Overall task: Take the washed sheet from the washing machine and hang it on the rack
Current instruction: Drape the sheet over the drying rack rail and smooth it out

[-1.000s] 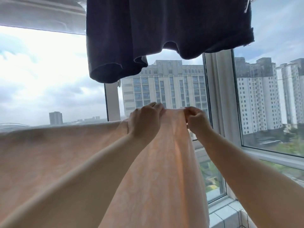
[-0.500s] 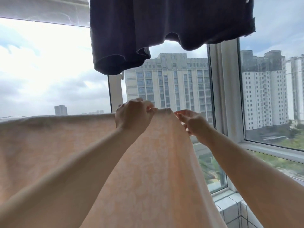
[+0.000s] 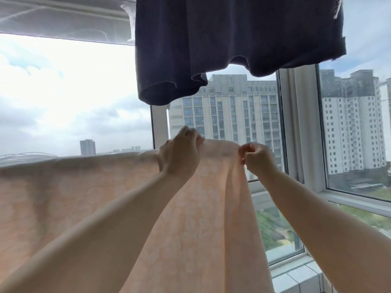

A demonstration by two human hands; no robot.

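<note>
Two bare hands meet at the top edge of the peach sheet (image 3: pixel 88 197), which hangs spread across the lower half of the view from nine o'clock to the centre, its right border falling toward six o'clock. What carries the sheet is hidden under the cloth. The left hand (image 3: pixel 179 155) lies over the top edge, its fingers (image 3: pixel 191 132) curled down round the fold and holding the cloth. Just beside it, toward three o'clock, the right hand (image 3: pixel 257 158) pinches the sheet's upper corner with its fingers bunched tight. At twelve o'clock a dark garment (image 3: pixel 232 39) hangs above both hands, well apart from the sheet. Behind stands a window frame (image 3: pixel 300 127), with tall apartment blocks (image 3: pixel 228 111) and cloudy sky beyond the glass.
</note>
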